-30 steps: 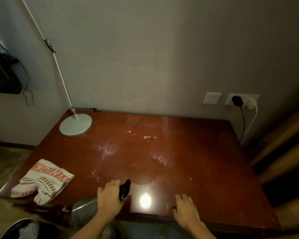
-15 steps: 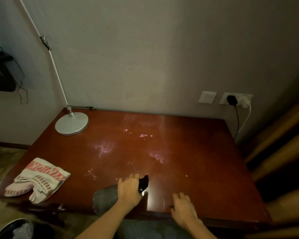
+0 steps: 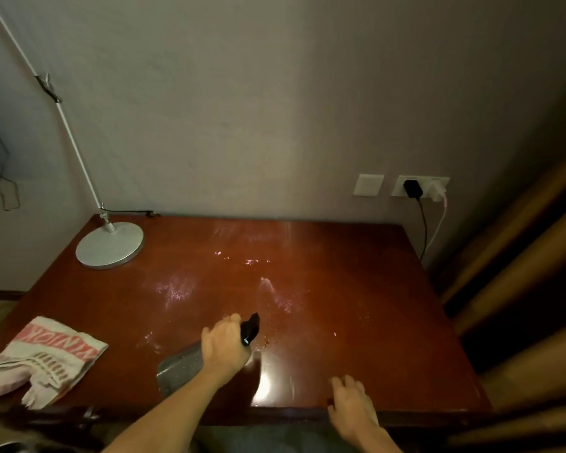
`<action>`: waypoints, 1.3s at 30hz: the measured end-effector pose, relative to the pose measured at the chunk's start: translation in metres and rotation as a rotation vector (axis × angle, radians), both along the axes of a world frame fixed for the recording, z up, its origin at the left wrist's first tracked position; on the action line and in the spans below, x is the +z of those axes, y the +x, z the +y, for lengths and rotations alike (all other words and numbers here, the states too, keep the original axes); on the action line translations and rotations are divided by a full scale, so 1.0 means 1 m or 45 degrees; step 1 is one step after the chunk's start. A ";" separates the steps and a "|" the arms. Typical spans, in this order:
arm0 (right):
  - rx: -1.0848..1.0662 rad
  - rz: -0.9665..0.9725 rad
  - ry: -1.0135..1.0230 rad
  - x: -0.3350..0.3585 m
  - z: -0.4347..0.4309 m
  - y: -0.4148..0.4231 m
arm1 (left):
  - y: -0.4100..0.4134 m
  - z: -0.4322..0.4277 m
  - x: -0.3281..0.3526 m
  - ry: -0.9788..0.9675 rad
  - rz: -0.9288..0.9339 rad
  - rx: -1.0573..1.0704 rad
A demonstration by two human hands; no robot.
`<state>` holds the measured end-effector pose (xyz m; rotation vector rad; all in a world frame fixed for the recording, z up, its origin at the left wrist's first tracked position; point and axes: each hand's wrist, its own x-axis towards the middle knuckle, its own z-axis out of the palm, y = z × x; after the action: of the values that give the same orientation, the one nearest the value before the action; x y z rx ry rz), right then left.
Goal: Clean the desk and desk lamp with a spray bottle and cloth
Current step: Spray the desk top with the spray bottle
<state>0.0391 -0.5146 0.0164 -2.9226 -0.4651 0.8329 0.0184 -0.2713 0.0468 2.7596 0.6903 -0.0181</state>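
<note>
Head view: left hand [image 3: 224, 346] grips the spray bottle [image 3: 190, 361], nozzle aimed up-right across the wet desk [image 3: 356, 305]; right hand [image 3: 352, 405] rests spread at the near edge; cloth [image 3: 43, 356] lies left, nearer the left hand.

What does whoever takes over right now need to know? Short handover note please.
Left hand: gripping the spray bottle, nozzle aimed at mid-desk, mist visible.
Right hand: empty, resting open on the desk's near edge.
Cloth: crumpled at the near left corner, untouched.
Lamp base: far left corner.
Done: centre of desk wet with spray patches.
Left: wipe the desk with the cloth, then clean the lamp.
</note>
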 end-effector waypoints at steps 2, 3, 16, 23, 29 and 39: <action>0.026 0.002 -0.007 0.000 0.004 0.002 | -0.005 0.006 -0.002 -0.003 -0.036 0.010; 0.044 -0.001 -0.014 0.000 0.006 0.004 | -0.008 0.010 -0.004 -0.009 -0.052 0.013; 0.417 -0.036 0.037 0.002 0.107 0.013 | -0.058 0.105 -0.009 -0.095 -0.404 0.095; 0.510 -0.021 0.093 0.005 0.184 0.015 | -0.075 0.175 -0.008 0.029 -0.004 0.204; 0.505 0.006 0.120 0.007 0.243 0.017 | -0.093 0.233 -0.016 0.209 0.360 0.078; 0.520 0.029 0.106 0.010 0.336 0.018 | -0.083 0.306 -0.020 0.230 0.333 0.039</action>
<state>0.0568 -0.1785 0.0263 -2.7760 -1.0912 0.8573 -0.0645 0.0349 0.0267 2.9498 0.8373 -0.3315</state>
